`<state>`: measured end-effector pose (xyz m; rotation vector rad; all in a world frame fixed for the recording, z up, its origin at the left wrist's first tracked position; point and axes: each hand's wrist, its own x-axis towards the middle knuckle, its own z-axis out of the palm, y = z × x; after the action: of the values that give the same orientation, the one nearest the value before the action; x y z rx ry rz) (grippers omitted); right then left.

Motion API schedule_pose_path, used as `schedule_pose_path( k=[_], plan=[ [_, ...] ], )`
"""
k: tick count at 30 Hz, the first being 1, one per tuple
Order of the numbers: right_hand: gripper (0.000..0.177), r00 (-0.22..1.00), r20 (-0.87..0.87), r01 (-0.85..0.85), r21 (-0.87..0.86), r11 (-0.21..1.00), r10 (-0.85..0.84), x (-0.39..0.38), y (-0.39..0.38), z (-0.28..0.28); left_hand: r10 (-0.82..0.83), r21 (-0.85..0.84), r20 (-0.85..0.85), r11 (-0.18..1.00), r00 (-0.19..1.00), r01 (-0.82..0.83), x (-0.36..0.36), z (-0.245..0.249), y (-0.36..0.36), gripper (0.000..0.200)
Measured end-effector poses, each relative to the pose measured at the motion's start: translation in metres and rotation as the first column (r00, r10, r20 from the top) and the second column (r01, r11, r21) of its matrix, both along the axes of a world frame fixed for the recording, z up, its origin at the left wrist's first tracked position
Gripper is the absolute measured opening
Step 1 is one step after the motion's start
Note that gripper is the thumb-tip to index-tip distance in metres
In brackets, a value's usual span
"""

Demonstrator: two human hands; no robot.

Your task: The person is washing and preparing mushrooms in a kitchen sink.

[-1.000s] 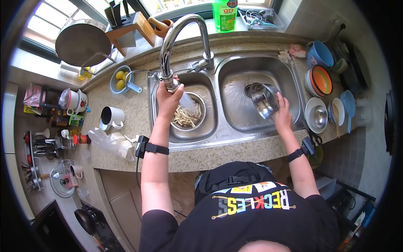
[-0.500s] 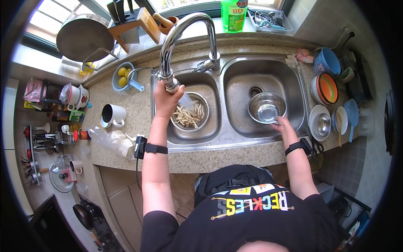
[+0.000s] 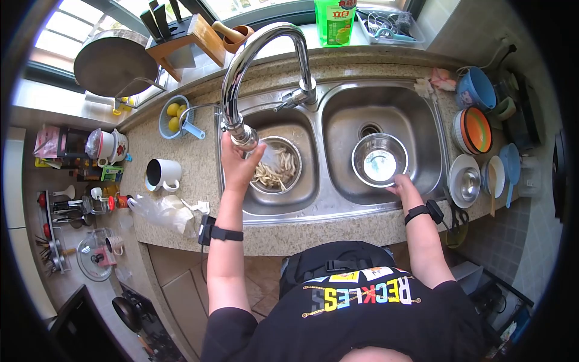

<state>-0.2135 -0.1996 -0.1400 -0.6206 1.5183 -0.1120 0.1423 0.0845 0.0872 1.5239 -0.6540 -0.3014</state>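
My left hand (image 3: 236, 166) is wrapped round the spray head (image 3: 243, 138) of the chrome faucet, over the left basin. Water runs from it into a round metal bowl (image 3: 297, 158) holding pale, thin strips that look like mushroom stems (image 3: 271, 176). Part of that bowl is hidden behind my left hand. In the right basin, my right hand (image 3: 402, 185) grips the near right rim of a second metal bowl (image 3: 363, 158), whose shiny bottom shows from above. Its fingers are partly hidden by the bowl.
Stacked bowls (image 3: 476, 130) and dishes line the counter on the right, with scissors (image 3: 458, 217) near its edge. On the left stand a white mug (image 3: 172, 172), a plastic bag (image 3: 160, 212) and a blue colander (image 3: 170, 128) with yellow fruit. A knife block (image 3: 187, 45) and green bottle (image 3: 336, 24) stand behind.
The metal bowl in my right hand has tipped so its inside faces me more. Spray now covers more of the pale strips. My left hand stays on the spray head.
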Motion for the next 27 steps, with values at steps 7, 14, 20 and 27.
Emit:
schedule_pose_path(
  k=[7, 14, 20, 27],
  plan=[
    [0.041, 0.974, -0.222, -0.051, -0.069, 0.996, 0.035, 0.005, 0.004, -0.010, 0.194, 0.223, -0.494, 0.970, 0.847, -0.092, 0.001, -0.098, 0.009, 0.012],
    [0.049, 0.933, -0.304, -0.249, -0.158, 0.956, 0.193, 0.024, 0.025, 0.037, 0.235, 0.175, -0.767, 0.972, 0.597, -0.157, 0.005, -0.171, 0.007, 0.029],
    [0.068, 0.842, -0.443, -0.494, -0.402, 0.771, 0.308, 0.023, 0.032, 0.045, 0.187, 0.940, 0.252, 0.187, 0.949, -0.286, -0.022, -0.203, 0.006, 0.062],
    [0.076, 0.753, -0.481, -0.648, -0.424, 0.633, 0.449, 0.035, 0.046, 0.059, 0.166, 0.755, 0.117, 0.626, 0.979, -0.196, -0.010, -0.264, 0.020, 0.057]
  ],
)
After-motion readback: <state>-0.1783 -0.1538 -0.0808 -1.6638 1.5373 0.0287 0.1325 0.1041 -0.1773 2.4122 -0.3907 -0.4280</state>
